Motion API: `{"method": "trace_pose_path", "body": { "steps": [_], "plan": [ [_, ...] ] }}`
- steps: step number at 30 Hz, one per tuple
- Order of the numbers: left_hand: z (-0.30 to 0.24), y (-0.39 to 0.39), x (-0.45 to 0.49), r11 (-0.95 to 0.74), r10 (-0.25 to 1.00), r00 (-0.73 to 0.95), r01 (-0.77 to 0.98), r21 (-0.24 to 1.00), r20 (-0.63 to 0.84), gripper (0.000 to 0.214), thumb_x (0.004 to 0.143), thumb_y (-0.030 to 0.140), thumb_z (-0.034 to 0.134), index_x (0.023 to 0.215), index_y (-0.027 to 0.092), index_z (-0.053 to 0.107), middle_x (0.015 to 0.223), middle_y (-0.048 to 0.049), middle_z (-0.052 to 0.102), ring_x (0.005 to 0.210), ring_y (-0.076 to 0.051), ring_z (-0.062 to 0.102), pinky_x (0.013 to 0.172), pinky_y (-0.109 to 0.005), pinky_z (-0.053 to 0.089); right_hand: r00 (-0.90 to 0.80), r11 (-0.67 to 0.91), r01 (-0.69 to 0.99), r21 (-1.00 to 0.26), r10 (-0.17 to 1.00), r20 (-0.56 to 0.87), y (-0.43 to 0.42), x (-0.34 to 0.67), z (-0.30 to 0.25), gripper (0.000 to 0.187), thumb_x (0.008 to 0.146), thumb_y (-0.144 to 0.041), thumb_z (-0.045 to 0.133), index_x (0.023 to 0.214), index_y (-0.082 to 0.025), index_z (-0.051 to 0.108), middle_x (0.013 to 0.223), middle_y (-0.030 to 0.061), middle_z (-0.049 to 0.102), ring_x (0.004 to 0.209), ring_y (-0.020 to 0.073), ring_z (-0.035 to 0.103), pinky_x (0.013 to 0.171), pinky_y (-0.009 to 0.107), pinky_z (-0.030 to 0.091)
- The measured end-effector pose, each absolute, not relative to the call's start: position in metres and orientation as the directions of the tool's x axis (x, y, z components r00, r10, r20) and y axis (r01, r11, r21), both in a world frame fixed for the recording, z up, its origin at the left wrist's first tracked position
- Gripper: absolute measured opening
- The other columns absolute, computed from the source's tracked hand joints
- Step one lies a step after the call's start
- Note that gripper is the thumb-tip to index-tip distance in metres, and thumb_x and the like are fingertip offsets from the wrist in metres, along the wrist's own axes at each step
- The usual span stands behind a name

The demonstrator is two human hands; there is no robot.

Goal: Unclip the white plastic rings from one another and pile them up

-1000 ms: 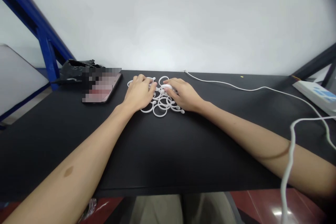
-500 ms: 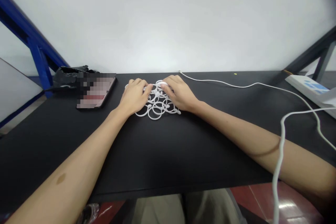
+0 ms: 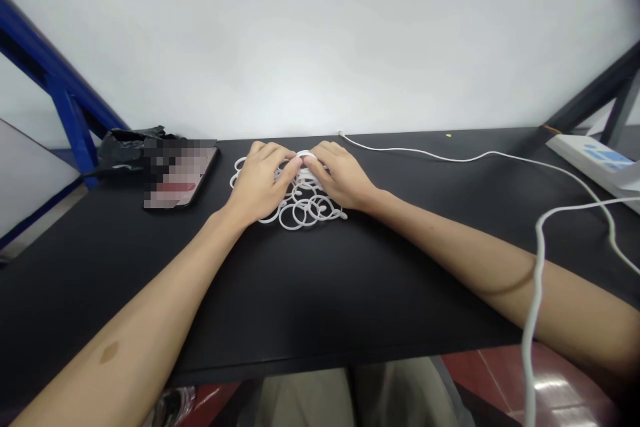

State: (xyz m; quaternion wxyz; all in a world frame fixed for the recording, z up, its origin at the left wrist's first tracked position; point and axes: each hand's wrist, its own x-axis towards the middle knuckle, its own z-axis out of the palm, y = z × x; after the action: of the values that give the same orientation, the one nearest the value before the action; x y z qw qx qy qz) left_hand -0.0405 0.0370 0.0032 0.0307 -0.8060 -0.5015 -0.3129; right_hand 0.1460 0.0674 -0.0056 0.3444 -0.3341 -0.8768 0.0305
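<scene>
Several thin white plastic rings [image 3: 295, 216], each with a small knob or tab, lie overlapping in a loose pile on the black table. At the pile's far side, a white ring [image 3: 306, 154] is between my two hands. My right hand [image 3: 343, 177] pinches it from the right, thumb toward me and fingers behind. From the left, my left hand [image 3: 263, 180] closes thumb and forefinger at the ring's other side, its palm over part of the pile. The fingertips are partly hidden behind the thumbs.
A phone [image 3: 187, 177], partly blurred out, and a crumpled black bag [image 3: 127, 150] lie at the left. A white cable [image 3: 425, 152] runs along the back and loops over my right forearm. A white box with blue markings [image 3: 590, 157] stands at the right, before a white wall [image 3: 310, 40].
My left hand has moved right and its thumb now meets the ring by my right thumb. The right hand stays nearly in place. The view has shifted slightly.
</scene>
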Motion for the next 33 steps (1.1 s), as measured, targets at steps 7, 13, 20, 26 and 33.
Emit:
{"method": "trace_pose_path", "body": {
  "steps": [7, 13, 20, 26, 33],
  "plan": [
    [0.0021, 0.0352, -0.0383, -0.462, 0.783, 0.271, 0.856, 0.231, 0.561, 0.021, 0.098, 0.033, 0.043, 0.092, 0.023, 0.061, 0.097, -0.0054, 0.068, 0.099, -0.023, 0.055, 0.091, -0.039, 0.045, -0.536, 0.764, 0.580, -0.283, 0.620, 0.573, 0.0691, 0.1456, -0.0067, 0.032, 0.103, -0.036, 0.032, 0.081, -0.021, 0.051, 0.084, 0.0045, 0.056, 0.080, 0.0183, 0.047, 0.079, 0.033, 0.037],
    [0.0045, 0.0330, -0.0394, -0.447, 0.762, 0.220, 0.859, 0.249, 0.609, 0.022, 0.098, 0.034, 0.042, 0.089, 0.022, 0.059, 0.094, -0.0048, 0.067, 0.096, -0.022, 0.056, 0.091, -0.037, 0.045, -0.525, 0.762, 0.580, -0.288, 0.620, 0.584, 0.0708, 0.1451, -0.0085, 0.025, 0.100, -0.035, 0.040, 0.084, -0.020, 0.053, 0.085, 0.0049, 0.060, 0.082, 0.0187, 0.049, 0.080, 0.034, 0.038],
    [0.0061, 0.0319, -0.0385, -0.389, 0.790, 0.171, 0.882, 0.266, 0.590, 0.022, 0.098, 0.034, 0.042, 0.086, 0.023, 0.058, 0.093, -0.0047, 0.067, 0.097, -0.023, 0.056, 0.089, -0.037, 0.046, -0.511, 0.779, 0.527, -0.340, 0.610, 0.606, 0.0705, 0.1470, -0.0120, 0.015, 0.094, -0.034, 0.051, 0.093, -0.020, 0.057, 0.091, 0.0045, 0.063, 0.088, 0.0193, 0.054, 0.084, 0.034, 0.040],
    [0.0048, 0.0339, -0.0395, -0.375, 0.804, 0.169, 0.888, 0.266, 0.570, 0.027, 0.098, 0.034, 0.040, 0.088, 0.023, 0.062, 0.091, -0.0047, 0.069, 0.095, -0.024, 0.055, 0.087, -0.038, 0.046, -0.520, 0.798, 0.520, -0.305, 0.579, 0.628, 0.0675, 0.1471, -0.0102, 0.014, 0.092, -0.031, 0.054, 0.100, -0.020, 0.057, 0.094, 0.0057, 0.064, 0.091, 0.0203, 0.055, 0.085, 0.034, 0.042],
    [0.0028, 0.0344, -0.0393, -0.431, 0.782, 0.243, 0.876, 0.217, 0.574, 0.027, 0.097, 0.033, 0.044, 0.101, 0.023, 0.069, 0.098, -0.0045, 0.071, 0.097, -0.025, 0.053, 0.089, -0.039, 0.045, -0.557, 0.836, 0.510, -0.204, 0.502, 0.662, 0.0637, 0.1499, -0.0036, 0.025, 0.100, -0.027, 0.038, 0.107, -0.022, 0.062, 0.104, 0.0068, 0.068, 0.098, 0.0211, 0.056, 0.088, 0.037, 0.040]
  ]
}}
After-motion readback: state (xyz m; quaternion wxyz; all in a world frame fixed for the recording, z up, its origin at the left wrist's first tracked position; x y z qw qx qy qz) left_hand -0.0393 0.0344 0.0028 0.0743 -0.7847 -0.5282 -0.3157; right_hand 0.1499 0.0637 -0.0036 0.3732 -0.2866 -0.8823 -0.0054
